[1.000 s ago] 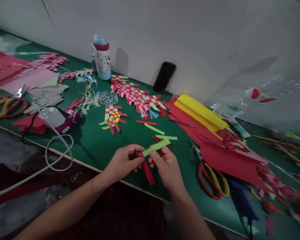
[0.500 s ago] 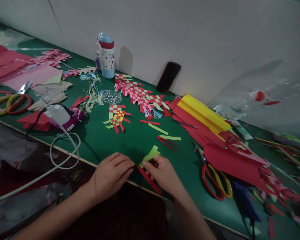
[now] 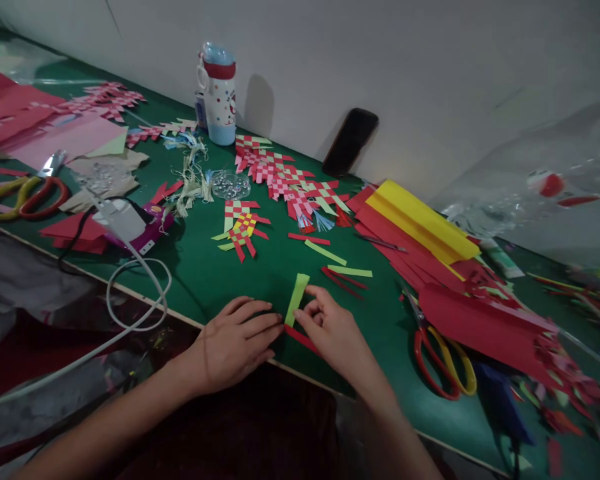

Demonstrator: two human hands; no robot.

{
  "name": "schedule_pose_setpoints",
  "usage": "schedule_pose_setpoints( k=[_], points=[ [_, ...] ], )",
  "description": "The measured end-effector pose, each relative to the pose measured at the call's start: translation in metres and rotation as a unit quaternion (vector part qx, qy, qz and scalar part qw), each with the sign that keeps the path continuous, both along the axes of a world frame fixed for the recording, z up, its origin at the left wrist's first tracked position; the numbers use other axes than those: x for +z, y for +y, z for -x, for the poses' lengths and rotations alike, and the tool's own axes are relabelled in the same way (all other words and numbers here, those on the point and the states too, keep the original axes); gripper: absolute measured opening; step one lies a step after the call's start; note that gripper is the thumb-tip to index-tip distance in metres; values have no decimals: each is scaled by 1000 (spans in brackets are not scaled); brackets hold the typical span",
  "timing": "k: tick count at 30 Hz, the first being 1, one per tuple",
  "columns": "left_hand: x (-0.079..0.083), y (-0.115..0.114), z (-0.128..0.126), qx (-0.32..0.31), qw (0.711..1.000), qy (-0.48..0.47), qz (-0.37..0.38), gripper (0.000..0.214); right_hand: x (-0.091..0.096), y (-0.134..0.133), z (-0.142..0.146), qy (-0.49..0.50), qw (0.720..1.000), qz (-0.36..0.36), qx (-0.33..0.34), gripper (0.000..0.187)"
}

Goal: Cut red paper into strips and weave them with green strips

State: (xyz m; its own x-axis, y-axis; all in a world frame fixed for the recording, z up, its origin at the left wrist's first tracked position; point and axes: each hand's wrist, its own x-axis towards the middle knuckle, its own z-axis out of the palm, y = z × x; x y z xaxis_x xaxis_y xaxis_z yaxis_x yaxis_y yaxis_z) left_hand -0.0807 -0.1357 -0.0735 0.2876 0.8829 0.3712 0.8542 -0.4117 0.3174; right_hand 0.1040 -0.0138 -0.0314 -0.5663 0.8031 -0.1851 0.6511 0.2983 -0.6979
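Observation:
My left hand (image 3: 237, 343) lies flat near the table's front edge, fingers stretched out and fingertips at the lower end of the paper strips. My right hand (image 3: 330, 327) is curled, its thumb and fingertips on a light green paper strip (image 3: 298, 293) that points away from me. A red paper strip (image 3: 300, 339) meets it at an angle and runs partly under my right hand. Beyond my hands are loose red and green strips (image 3: 325, 252) and a woven paper piece (image 3: 242, 230) in red, green and yellow.
Scissors (image 3: 443, 360) lie to the right, near red paper sheets (image 3: 480, 327) and folded yellow paper (image 3: 420, 220). A bottle (image 3: 221, 100) and a phone (image 3: 350, 143) stand by the wall. Woven fish-like pieces (image 3: 285, 177), a bead dish (image 3: 231, 185) and a white cable (image 3: 130, 327) lie about.
The green strip has swung more upright, and my right fingers have loosened and spread slightly along it. My left hand has flattened and shifted right, against the strips' end. The view has tilted a little.

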Motion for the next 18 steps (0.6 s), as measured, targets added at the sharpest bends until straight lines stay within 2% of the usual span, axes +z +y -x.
schedule_pose_setpoints(
  k=[2, 4, 6, 8, 11, 18],
  points=[
    [1, 0, 0, -1, 1000, -2, -2, 32, -1, 1, -8, 5, 999, -16, -31, 47],
    [3, 0, 1, -6, 1000, -3, -2, 31, -2, -1, -19, 16, 997, -60, -40, 43],
    [4, -1, 2, -15, 1000, -3, -4, 29, -3, -6, -29, 32, 992, -126, 1, 30],
    [5, -2, 3, -23, 1000, 1, -2, 29, -4, -12, -35, 41, 979, -184, 77, 21],
    [6, -3, 3, -32, 999, 12, 8, 34, -7, -19, -39, 34, 961, -226, 156, 21],
    [8, -3, 2, -36, 998, 41, 20, 41, -13, -21, -38, 24, 954, -251, 164, 19]
  ],
)
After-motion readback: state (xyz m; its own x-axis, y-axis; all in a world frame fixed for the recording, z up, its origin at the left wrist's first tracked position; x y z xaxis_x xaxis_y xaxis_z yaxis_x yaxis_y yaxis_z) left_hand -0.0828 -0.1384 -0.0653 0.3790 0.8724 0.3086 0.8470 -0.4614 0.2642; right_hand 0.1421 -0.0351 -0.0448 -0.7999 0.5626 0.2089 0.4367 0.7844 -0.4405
